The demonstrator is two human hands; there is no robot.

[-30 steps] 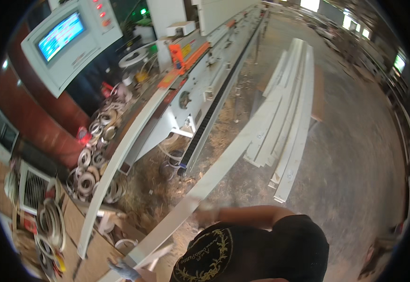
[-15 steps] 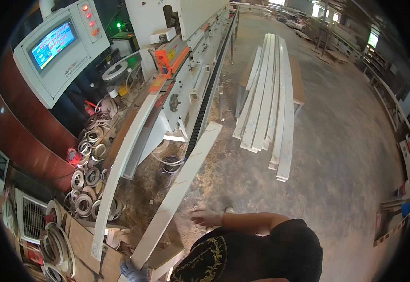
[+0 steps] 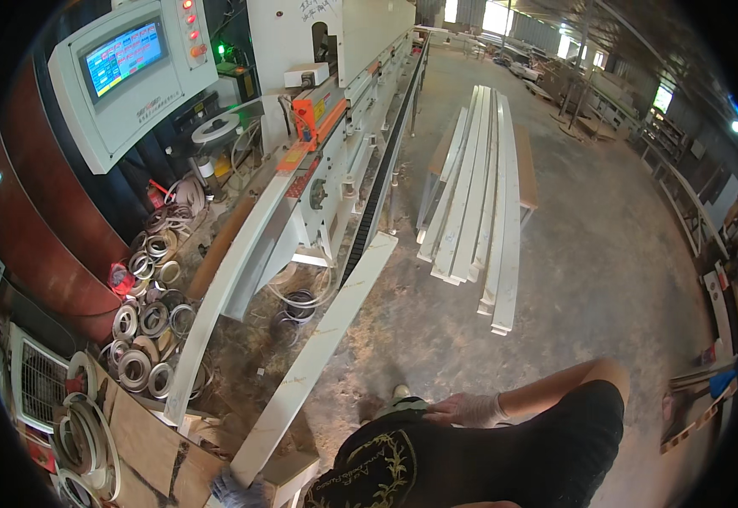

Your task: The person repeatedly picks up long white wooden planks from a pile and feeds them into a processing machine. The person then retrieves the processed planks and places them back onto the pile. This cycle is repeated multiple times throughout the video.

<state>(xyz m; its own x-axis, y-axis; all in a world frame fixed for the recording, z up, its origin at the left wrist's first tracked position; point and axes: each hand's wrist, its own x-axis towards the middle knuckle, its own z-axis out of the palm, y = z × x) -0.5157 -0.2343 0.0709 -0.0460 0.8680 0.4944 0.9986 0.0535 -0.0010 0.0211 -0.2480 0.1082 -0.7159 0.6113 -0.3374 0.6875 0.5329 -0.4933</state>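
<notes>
The near end of the long white panel (image 3: 318,356) appears to be held by the gloved left hand (image 3: 235,491) at the lower edge, though the grip is mostly cut off; the right hand (image 3: 469,410) rests flat on the dark shirt. The panel, leaning from machine to floor, is best kept level and parallel to the feed rail (image 3: 217,296). Sawdust covers the concrete floor (image 3: 606,254), with stacked white boards (image 3: 479,195) nearby.

A long white board (image 3: 318,360) with faint marbling. White planks (image 3: 479,195) stacked nearby. Black shirt (image 3: 470,461) with gold pattern.
</notes>
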